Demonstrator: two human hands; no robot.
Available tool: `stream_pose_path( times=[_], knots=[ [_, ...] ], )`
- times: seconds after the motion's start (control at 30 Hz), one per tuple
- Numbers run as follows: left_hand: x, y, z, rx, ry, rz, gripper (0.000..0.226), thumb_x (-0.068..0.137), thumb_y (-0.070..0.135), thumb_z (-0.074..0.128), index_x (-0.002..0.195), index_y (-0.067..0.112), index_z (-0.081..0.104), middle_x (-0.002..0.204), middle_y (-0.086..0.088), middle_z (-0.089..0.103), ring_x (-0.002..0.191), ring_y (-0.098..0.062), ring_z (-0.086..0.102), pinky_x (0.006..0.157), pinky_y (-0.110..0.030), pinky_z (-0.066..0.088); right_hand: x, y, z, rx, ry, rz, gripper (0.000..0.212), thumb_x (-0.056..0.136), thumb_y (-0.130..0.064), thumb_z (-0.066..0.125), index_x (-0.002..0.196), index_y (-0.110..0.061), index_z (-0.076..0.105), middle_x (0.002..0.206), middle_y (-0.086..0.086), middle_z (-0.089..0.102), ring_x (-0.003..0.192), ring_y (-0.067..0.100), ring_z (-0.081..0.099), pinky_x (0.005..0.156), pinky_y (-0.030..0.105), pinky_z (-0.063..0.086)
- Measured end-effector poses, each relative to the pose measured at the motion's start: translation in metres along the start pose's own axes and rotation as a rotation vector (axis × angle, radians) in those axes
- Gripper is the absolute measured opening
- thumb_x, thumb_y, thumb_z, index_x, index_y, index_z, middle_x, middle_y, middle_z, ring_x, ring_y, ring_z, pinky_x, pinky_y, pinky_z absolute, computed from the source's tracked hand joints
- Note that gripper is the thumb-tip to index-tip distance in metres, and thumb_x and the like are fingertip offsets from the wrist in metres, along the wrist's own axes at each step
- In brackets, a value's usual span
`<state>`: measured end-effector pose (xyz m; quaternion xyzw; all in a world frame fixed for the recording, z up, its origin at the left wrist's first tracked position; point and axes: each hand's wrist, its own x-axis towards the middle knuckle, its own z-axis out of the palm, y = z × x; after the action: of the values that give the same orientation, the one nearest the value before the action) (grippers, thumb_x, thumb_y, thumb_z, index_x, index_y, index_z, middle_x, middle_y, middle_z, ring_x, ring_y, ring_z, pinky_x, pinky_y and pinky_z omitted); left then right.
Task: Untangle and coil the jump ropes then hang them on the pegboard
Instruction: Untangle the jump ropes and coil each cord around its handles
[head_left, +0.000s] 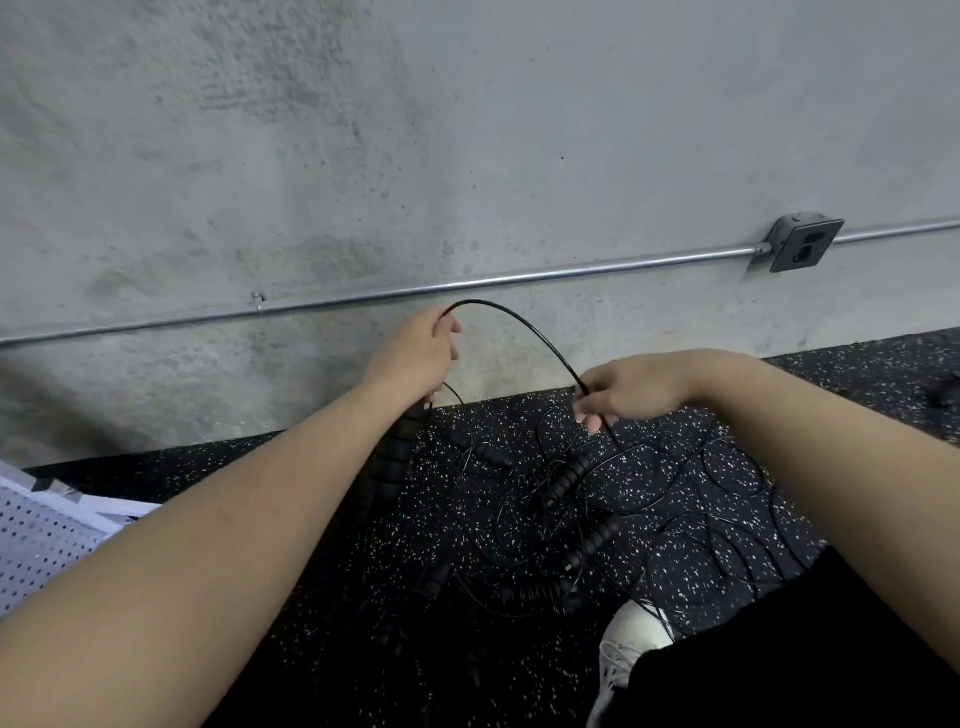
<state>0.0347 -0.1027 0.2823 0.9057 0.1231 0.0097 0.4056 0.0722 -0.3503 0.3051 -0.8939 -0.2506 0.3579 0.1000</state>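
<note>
- Wall: bare concrete, beyond both hands; a metal conduit runs along it just above the left hand to an outlet box up and to the right of the right hand.
- Floor: black speckled rubber, below both hands.
- Pegboard: white, perforated, lying low and well to the left of the left hand; nothing hangs on it.
- Jump ropes: a tangled heap of thin black cords and ribbed black handles on the floor under the hands. They look light, limp and springy, likely to snag; best taken at a handle, then fed through by the cord.
- Cord arc: one strand raised between the two hands.
- Left hand: fingers curled round the cord's upper end; a ribbed handle hangs below its wrist.
- Right hand: pinching the same cord lower down.
- Containers: none in view.
</note>
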Motion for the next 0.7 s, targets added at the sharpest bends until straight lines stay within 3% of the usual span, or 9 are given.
stream_pose_path(
  times=[0.07, 0.13, 0.2, 0.27, 0.37, 0.47, 0.53, 0.63, 0.7],
  knots=[
    [0.003, -0.005, 0.000, 0.010, -0.049, -0.071, 0.026, 0.111, 0.029, 0.035, 0.120, 0.017, 0.056, 0.090, 0.000, 0.060, 0.047, -0.016, 0.053, 0.046, -0.027, 0.045, 0.002, 0.003, 0.000, 0.082, -0.003, 0.018, 0.025, 0.109, -0.030, 0.040, 0.116, -0.019, 0.062, 0.103, -0.002, 0.074, 0.103, 0.020, 0.068, 0.106, 0.042, 0.046],
    [0.001, -0.008, 0.001, 0.055, -0.081, -0.087, 0.035, 0.108, 0.030, 0.043, 0.141, 0.019, 0.048, 0.092, -0.003, 0.061, 0.045, -0.018, 0.057, 0.047, -0.027, 0.046, 0.002, 0.003, 0.000, 0.234, 0.045, -0.006, 0.024, 0.110, -0.025, 0.040, 0.111, -0.019, 0.063, 0.097, 0.003, 0.076, 0.097, 0.024, 0.072, 0.098, 0.041, 0.054],
    [-0.004, -0.002, 0.003, 0.185, -0.054, -0.051, 0.049, 0.103, 0.032, 0.052, 0.149, 0.024, 0.034, 0.120, -0.012, 0.057, 0.050, -0.018, 0.061, 0.055, -0.031, 0.052, -0.001, 0.000, -0.002, 0.341, 0.107, -0.054, 0.022, 0.109, -0.025, 0.041, 0.111, -0.020, 0.062, 0.092, 0.004, 0.077, 0.084, 0.017, 0.073, 0.083, 0.033, 0.059],
    [-0.013, 0.009, 0.006, 0.267, 0.018, 0.040, 0.037, 0.100, 0.030, 0.054, 0.133, 0.020, 0.041, 0.131, -0.008, 0.047, 0.058, -0.016, 0.059, 0.064, -0.037, 0.055, -0.004, -0.005, -0.004, 0.378, 0.195, -0.095, 0.020, 0.109, -0.027, 0.043, 0.113, -0.022, 0.062, 0.091, 0.004, 0.078, 0.069, 0.008, 0.070, 0.065, 0.021, 0.054],
    [-0.028, 0.025, 0.021, 0.243, -0.063, 0.142, 0.016, 0.102, 0.033, 0.048, 0.104, 0.018, 0.054, 0.109, -0.002, 0.060, 0.072, -0.016, 0.059, 0.070, -0.042, 0.058, -0.002, -0.008, -0.009, 0.623, 0.311, -0.119, 0.019, 0.108, -0.025, 0.047, 0.113, -0.015, 0.063, 0.085, 0.008, 0.077, 0.070, 0.023, 0.072, 0.063, 0.030, 0.062],
    [-0.035, 0.027, 0.040, 0.274, -0.127, 0.210, 0.022, 0.103, 0.037, 0.045, 0.114, 0.026, 0.061, 0.122, 0.008, 0.048, 0.097, -0.010, 0.056, 0.079, -0.030, 0.044, -0.001, -0.006, -0.015, 0.834, 0.438, -0.127, 0.018, 0.106, -0.023, 0.050, 0.106, -0.013, 0.065, 0.075, 0.006, 0.074, 0.067, 0.028, 0.070, 0.059, 0.034, 0.062],
    [-0.037, 0.031, 0.045, 0.175, -0.156, 0.247, 0.027, 0.104, 0.039, 0.045, 0.121, 0.029, 0.064, 0.121, 0.008, 0.048, 0.088, -0.004, 0.058, 0.075, -0.027, 0.043, -0.002, -0.006, -0.018, 0.943, 0.469, -0.136, 0.016, 0.105, -0.022, 0.051, 0.103, -0.013, 0.064, 0.072, 0.006, 0.071, 0.065, 0.027, 0.069, 0.055, 0.032, 0.060],
    [-0.042, 0.034, 0.053, 0.038, -0.358, 0.276, 0.027, 0.105, 0.038, 0.048, 0.125, 0.026, 0.063, 0.110, 0.003, 0.058, 0.053, -0.001, 0.056, 0.053, -0.019, 0.044, -0.003, -0.006, -0.019, 1.100, 0.458, -0.151, 0.017, 0.104, -0.020, 0.049, 0.100, -0.013, 0.063, 0.074, 0.006, 0.068, 0.067, 0.028, 0.066, 0.054, 0.031, 0.058],
    [-0.047, 0.033, 0.061, 0.010, -0.467, 0.313, 0.021, 0.105, 0.035, 0.053, 0.120, 0.027, 0.065, 0.100, 0.003, 0.058, 0.050, -0.004, 0.053, 0.047, -0.024, 0.047, -0.003, -0.007, -0.020, 1.177, 0.441, -0.153, 0.017, 0.105, -0.020, 0.047, 0.100, -0.013, 0.062, 0.072, 0.004, 0.067, 0.067, 0.026, 0.066, 0.055, 0.031, 0.058]
  ],
)
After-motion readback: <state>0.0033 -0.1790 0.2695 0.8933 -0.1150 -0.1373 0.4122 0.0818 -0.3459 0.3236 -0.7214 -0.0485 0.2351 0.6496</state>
